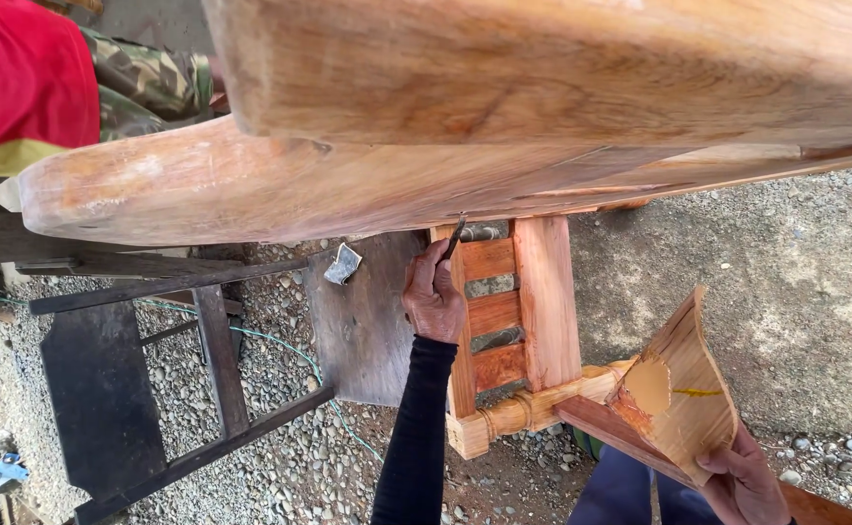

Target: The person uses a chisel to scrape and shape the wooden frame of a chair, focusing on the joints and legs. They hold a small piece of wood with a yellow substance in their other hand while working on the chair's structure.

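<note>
My left hand point(433, 301), in a black sleeve, holds a small thin tool point(456, 235) with its tip against the lower edge of a large reddish wooden slab point(348, 185). My right hand point(745, 481) grips the bottom corner of a curved scrap of pale wood point(688, 408). A patch of tan paste point(647, 385) sits on that scrap. A second thick slab point(542, 58) lies above the first.
An orange wooden frame with slats point(542, 301) stands under the slab. Left of it are a dark board point(363, 331), a crumpled grey scrap point(343, 264), a dark wooden frame point(212, 360) and a green cord point(280, 342) on gravel. A person in red and camouflage point(76, 78) stands at top left.
</note>
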